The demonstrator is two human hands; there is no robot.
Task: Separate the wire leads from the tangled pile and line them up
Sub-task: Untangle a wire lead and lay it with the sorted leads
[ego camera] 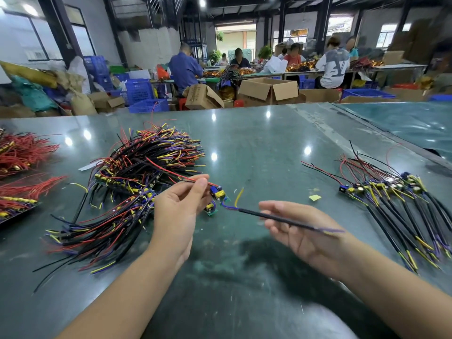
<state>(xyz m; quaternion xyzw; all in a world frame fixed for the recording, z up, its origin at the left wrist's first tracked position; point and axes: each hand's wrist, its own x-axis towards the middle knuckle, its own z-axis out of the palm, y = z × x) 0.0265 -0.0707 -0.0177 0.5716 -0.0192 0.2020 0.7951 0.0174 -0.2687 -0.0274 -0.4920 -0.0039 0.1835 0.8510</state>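
Pinching a red and black wire pair between thumb and forefinger, the left hand (179, 207) is held above the bench (256, 148), its grip closed on the wire lead (220, 193) just behind the small circuit board with a blue part and a yellow capacitor. A second small board is seen just below the fingers, near the palm. From the board a black sleeved cable (276, 218) is stretched to the right, across the fingers of the right hand (300, 231), whose grip is loose, the fingers nearly straight and the palm turned up beneath the cable; the purple and yellow ends are blurred. To the left, touching the left hand's far side, the tangled pile (137, 172) of black, red, purple and yellow leads is spread. Well apart on the right, the sorted row (391, 199) is laid with boards together and cables fanned toward the near edge. Red wire bundles (22, 152) are kept at the far left.
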